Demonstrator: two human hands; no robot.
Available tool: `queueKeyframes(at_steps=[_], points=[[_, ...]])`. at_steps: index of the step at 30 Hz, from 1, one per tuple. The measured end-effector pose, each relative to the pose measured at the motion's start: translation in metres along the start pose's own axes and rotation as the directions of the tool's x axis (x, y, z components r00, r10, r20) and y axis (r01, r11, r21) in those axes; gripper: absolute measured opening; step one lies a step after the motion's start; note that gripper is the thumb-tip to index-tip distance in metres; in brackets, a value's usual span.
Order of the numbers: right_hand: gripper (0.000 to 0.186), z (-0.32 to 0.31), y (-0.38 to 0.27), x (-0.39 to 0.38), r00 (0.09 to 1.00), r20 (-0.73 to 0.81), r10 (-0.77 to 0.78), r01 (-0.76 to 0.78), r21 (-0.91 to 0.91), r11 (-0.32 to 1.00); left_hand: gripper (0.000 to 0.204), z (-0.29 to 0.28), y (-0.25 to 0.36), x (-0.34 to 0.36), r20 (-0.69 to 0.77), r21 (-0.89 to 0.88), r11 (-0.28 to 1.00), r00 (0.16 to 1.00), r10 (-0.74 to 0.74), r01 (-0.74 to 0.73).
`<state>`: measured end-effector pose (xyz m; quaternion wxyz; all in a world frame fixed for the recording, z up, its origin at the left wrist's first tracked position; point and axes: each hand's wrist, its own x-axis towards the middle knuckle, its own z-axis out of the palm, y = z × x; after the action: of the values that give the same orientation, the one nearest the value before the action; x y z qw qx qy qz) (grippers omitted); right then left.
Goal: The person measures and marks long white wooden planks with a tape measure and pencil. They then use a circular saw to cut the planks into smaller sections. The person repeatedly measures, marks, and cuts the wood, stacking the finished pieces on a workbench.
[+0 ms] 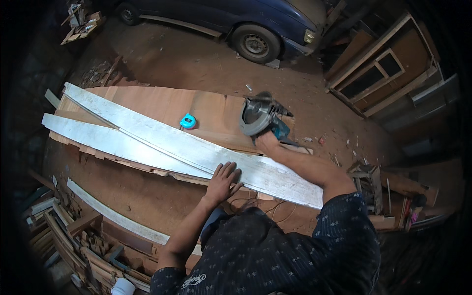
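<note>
My left hand (223,184) lies on a long white-faced board (162,140), its fingers stretched out near the board's front edge. This board runs slantwise over a second white board (108,144), and both rest on a wooden worktop (147,98). At the worktop's right end, my right hand (267,142) is wrapped round the handle of a circular saw (256,117), partly hidden by the tool. The saw is tilted, with its round guard toward me; whether it touches the wood I cannot tell. A turquoise tape measure (188,121) sits behind the long board.
Beyond the worktop a dark blue vehicle (196,14) stands on the dirt floor. Wooden frames (378,73) lean at the right. Scrap timber (64,236), a curved white strip (113,214) and a white bucket (123,286) are at the lower left. A cable (278,209) hangs near my body.
</note>
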<state>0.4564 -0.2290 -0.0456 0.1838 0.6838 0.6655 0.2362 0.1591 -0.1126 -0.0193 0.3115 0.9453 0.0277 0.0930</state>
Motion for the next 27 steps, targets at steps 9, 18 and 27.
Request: queueKeyframes(at_steps=[9, 18, 27], points=[[0.021, -0.059, -0.032, 0.023, 0.832, 0.553, -0.044, -0.070, 0.184, 0.980, 0.045, -0.039, -0.038, -0.021, -0.025, -0.006, 0.998, 0.998, -0.063, 0.063], [0.045, -0.125, -0.049, -0.087, 0.885, 0.423, 0.194, -0.451, 0.674, 0.586, 0.049, -0.024, -0.025, -0.014, -0.099, -0.002, 0.999, 0.995, -0.032, 0.032], [0.053, -0.105, -0.017, -0.368, 0.228, 0.460, 0.858, -0.963, 0.240, 0.127, 0.040, 0.026, 0.024, -0.030, -0.295, -0.011, 0.920, 0.878, -0.377, 0.392]])
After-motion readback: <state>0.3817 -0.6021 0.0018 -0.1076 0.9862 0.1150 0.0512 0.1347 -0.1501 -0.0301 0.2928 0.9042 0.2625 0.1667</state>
